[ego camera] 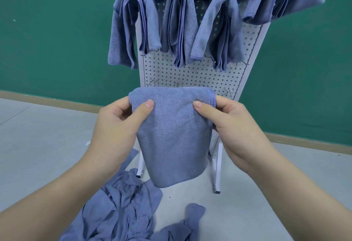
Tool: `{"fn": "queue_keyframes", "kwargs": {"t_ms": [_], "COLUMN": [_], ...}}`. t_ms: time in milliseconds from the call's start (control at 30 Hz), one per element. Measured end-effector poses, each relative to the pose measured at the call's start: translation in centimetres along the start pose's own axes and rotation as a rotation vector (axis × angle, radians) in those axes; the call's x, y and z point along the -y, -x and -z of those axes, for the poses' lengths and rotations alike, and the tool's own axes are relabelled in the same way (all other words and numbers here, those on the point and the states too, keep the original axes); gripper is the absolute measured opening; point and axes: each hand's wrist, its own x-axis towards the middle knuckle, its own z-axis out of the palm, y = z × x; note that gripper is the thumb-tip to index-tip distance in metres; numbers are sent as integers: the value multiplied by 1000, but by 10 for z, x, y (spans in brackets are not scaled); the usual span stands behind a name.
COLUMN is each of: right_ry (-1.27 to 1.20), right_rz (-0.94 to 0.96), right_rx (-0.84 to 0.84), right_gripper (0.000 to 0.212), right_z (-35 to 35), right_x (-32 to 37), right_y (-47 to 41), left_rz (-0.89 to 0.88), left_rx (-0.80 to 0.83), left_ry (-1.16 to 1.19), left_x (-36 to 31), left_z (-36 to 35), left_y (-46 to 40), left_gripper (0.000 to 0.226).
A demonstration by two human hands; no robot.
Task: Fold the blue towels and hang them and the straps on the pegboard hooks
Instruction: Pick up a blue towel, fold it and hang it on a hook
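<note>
A folded towel [172, 135] is pinched at its top corners by the left hand [118, 124] and right hand [234, 124], before the pegboard [190, 73]. If a free hook [178, 84] is missed, it could be dropped onto the floor pile [118, 208].

- I count one folded blue towel [172, 135] held up, gripped by two hands: left hand [118, 124], right hand [232, 124].
- One white pegboard [190, 73].
- Three folded towels hang in its middle row: [131, 23], [180, 23], [221, 29].
- More hang in the row above, cut off by the frame; number cannot be told.
- One heap of blue cloth [122, 208] on the floor; pieces cannot be counted.
- Three bare hooks just above the held towel: [153, 81], [178, 84], [228, 90].
</note>
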Motion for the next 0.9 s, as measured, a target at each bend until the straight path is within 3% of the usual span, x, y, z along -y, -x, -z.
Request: {"fn": "queue_keyframes", "kwargs": {"t_ms": [133,200,433,567,900], "right_ry": [46,61,94,100,36], "right_rz": [35,35,59,67,103], "right_rx": [-29,-33,-91,-87,21], "right_gripper": [16,16,14,14,20], "right_z": [-1,-2,-1,0,2], "right_x": [0,0,-3,-4,-1], "right_y": [0,0,-3,-4,-1], "left_rz": [-67,-97,-92,-75,-88], "left_rx": [-92,-119,2,-11,20], "left_ry": [-81,-110,-65,-56,-59], "left_x": [2,1,0,-1,-5], "left_z": [3,3,5,5,4], "left_y": [-3,-3,-4,-4,-4], "left_gripper": [5,11,15,16,25]}}
